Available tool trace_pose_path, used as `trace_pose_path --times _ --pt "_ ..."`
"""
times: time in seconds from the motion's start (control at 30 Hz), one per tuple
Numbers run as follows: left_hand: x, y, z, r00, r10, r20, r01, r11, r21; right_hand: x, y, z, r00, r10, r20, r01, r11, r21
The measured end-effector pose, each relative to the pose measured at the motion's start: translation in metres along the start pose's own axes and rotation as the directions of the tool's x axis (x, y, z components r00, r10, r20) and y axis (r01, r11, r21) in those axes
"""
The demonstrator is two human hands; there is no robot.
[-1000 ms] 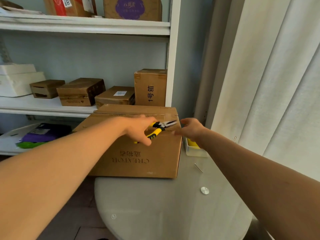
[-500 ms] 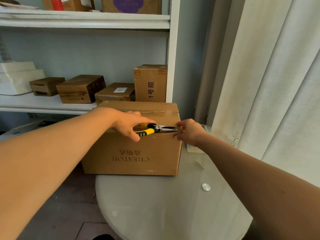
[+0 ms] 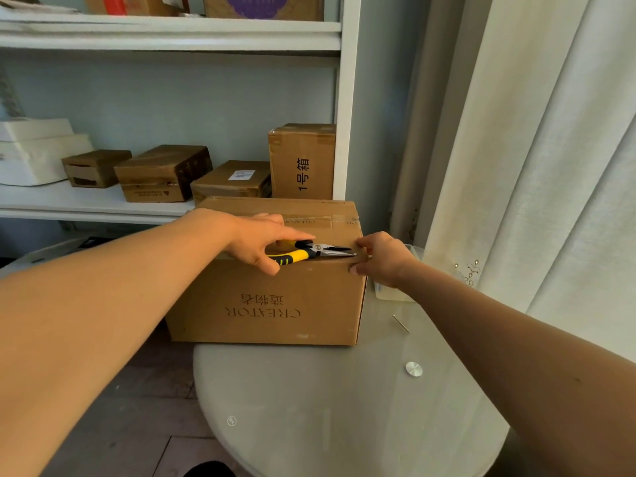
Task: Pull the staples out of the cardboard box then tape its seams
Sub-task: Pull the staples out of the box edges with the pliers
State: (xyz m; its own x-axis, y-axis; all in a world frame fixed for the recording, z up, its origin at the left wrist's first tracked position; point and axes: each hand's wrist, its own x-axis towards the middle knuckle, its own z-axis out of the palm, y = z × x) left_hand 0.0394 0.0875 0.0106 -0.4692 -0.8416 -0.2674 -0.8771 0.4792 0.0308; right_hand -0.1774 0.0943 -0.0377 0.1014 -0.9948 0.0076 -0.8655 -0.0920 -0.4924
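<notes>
Head view: the cardboard box (image 3: 268, 297) is sitting at twelve o'clock on the round glass table (image 3: 344, 407), level now after tilting a second ago. My left hand (image 3: 261, 242) is gripping the yellow-handled pliers (image 3: 306, 253), tips pointing toward three o'clock. My right hand (image 3: 382, 259) is pinching the box's top corner, steadying it. I am likely lining up on a staple; none is visible to me.
</notes>
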Motion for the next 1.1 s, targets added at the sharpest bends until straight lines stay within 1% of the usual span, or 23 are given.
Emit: trace_pose_path --times 0.13,0.27,0.37,0.5,0.7,0.83,0.97,1.03,1.1 --pt "0.005 -0.001 -0.003 0.999 0.019 0.027 -0.018 0.999 -0.049 -0.001 0.000 0.000 1.000 -0.008 0.006 0.008 1.000 -0.014" --pt "0.008 0.001 -0.003 0.999 0.025 0.046 -0.023 0.998 -0.051 -0.001 -0.001 -0.002 1.000 -0.008 0.014 0.009 1.000 -0.010" --pt "0.008 0.003 -0.004 0.999 0.029 0.031 -0.028 0.999 -0.019 -0.002 -0.002 -0.004 1.000 -0.009 0.014 0.010 1.000 -0.018" --pt "0.007 0.004 0.003 1.000 0.014 -0.025 -0.012 0.998 0.065 -0.002 -0.002 -0.003 1.000 -0.011 0.010 0.011 1.000 -0.029" --pt "0.000 0.015 0.003 0.999 0.023 -0.045 -0.017 0.992 0.126 -0.003 -0.004 -0.002 1.000 -0.007 0.009 0.007 1.000 -0.019" --pt "-0.006 0.024 0.005 0.999 0.035 -0.025 -0.030 0.988 0.152 -0.003 -0.005 -0.001 1.000 0.000 0.006 0.000 1.000 -0.030" --pt "-0.013 0.039 0.013 1.000 -0.019 -0.017 0.023 0.979 0.204 -0.005 -0.004 0.001 1.000 0.003 -0.012 -0.003 0.999 -0.041" --pt "-0.016 0.049 0.020 0.998 -0.046 -0.032 0.051 0.982 0.185 -0.006 -0.005 0.001 1.000 0.000 -0.016 -0.001 0.999 -0.049" --pt "-0.019 0.056 0.025 0.994 -0.075 -0.075 0.086 0.986 0.143 -0.006 -0.006 0.001 1.000 0.002 -0.018 -0.003 0.999 -0.053"
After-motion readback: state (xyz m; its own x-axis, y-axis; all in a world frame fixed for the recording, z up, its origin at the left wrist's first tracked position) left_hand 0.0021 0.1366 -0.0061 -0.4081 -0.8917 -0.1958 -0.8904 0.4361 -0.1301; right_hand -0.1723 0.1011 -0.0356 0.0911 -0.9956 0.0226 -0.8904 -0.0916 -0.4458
